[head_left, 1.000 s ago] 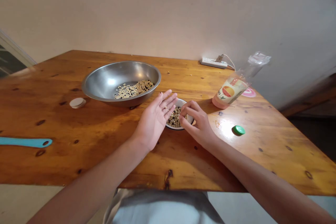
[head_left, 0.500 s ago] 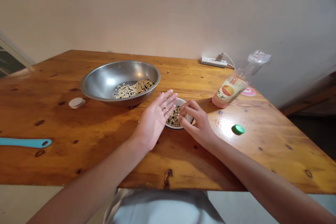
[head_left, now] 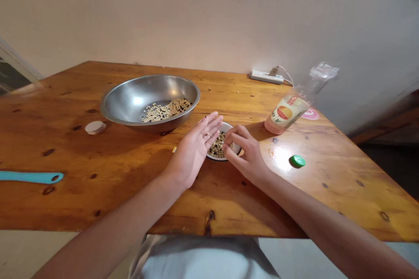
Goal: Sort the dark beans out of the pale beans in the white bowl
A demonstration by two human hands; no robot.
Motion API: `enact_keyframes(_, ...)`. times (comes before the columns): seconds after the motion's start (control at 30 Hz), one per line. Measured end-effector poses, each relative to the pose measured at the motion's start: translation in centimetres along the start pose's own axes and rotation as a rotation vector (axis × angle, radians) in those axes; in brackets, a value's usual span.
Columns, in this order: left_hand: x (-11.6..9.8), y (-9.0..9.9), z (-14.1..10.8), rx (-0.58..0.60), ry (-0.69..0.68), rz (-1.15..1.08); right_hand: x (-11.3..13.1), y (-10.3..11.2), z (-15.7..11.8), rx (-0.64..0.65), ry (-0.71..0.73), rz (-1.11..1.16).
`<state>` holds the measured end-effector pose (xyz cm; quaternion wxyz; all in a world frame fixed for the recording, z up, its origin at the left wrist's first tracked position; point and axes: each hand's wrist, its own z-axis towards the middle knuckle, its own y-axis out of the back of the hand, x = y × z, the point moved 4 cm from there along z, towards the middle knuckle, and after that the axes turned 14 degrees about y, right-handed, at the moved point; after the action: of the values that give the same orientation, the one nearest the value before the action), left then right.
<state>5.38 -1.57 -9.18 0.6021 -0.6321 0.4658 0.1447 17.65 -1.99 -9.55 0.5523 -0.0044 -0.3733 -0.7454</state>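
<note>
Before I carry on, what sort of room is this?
Probably a home dining room or kitchen: a wooden table holds a metal bowl of small seeds or beans, with a drink bottle and a power strip by the wall.

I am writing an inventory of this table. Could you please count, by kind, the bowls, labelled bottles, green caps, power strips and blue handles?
Bowls: 2, wide silver metal bowl and small white dark-rimmed bowl
Bottles: 1, clear labelled plastic bottle
Caps: 1, round green cap
Power strips: 1, long white power strip
Handles: 1, flat blue handle
Total: 6
</note>
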Motion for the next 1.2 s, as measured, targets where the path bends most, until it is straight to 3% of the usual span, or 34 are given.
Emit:
enact_keyframes(0.43,0.2,0.0,0.1,0.0,-0.021,0.055,1.4,-0.3,-0.1,0.03,0.176,-0.193)
enact_keyframes(0.93,0.3,-0.1,0.0,0.021,0.008,0.096,1.3,-0.8,-0.3,0.108,0.133,-0.251)
enact_keyframes(1.2,0.2,-0.6,-0.9,0.059,-0.162,0.459,0.6,-0.8,-0.3,0.101,0.061,-0.198)
